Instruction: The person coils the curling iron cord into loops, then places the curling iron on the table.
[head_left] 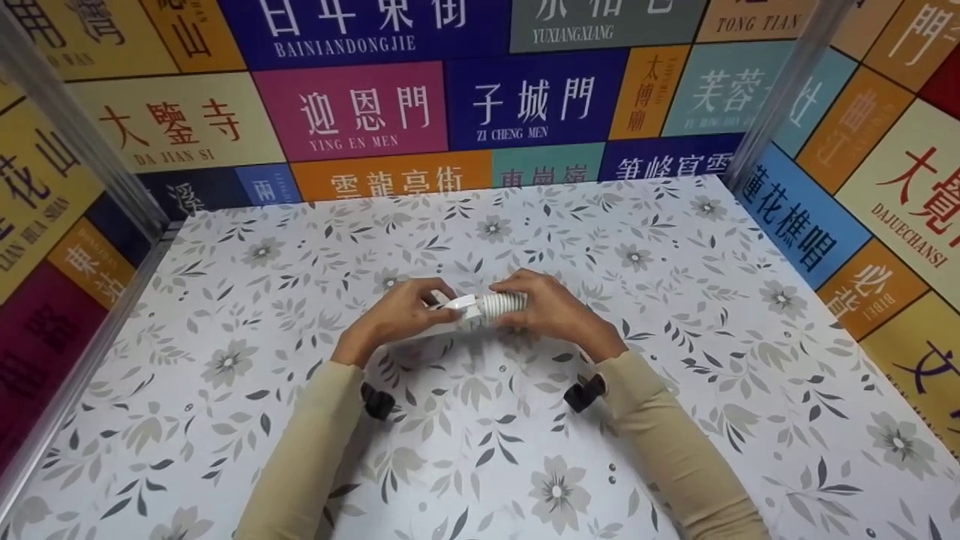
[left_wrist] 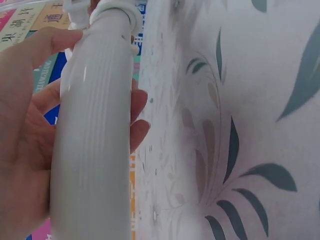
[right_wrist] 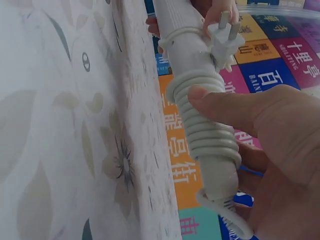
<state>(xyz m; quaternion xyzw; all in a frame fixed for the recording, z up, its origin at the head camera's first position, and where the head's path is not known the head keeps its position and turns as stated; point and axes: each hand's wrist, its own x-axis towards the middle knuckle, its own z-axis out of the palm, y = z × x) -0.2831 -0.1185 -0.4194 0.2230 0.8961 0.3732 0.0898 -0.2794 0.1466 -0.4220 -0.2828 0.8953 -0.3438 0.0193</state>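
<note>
Both hands hold a white rod-shaped electric appliance above the table, its exact kind unclear. My left hand grips the wide, finely ribbed body, thumb on one side and fingertips showing past the other edge. Around the narrower part runs the appliance's white cord, wound in several close turns. My right hand holds this wound part, its thumb pressing on the coils and its fingers behind. A white two-pin plug sits against the rod beside the left hand. Below the coils, the cord leaves the rod's end in a bend.
A white tabletop with grey flowers and leaves lies under the hands. Coloured panels with lettering stand along the back and sides. Black wrist devices are worn near both sleeve cuffs.
</note>
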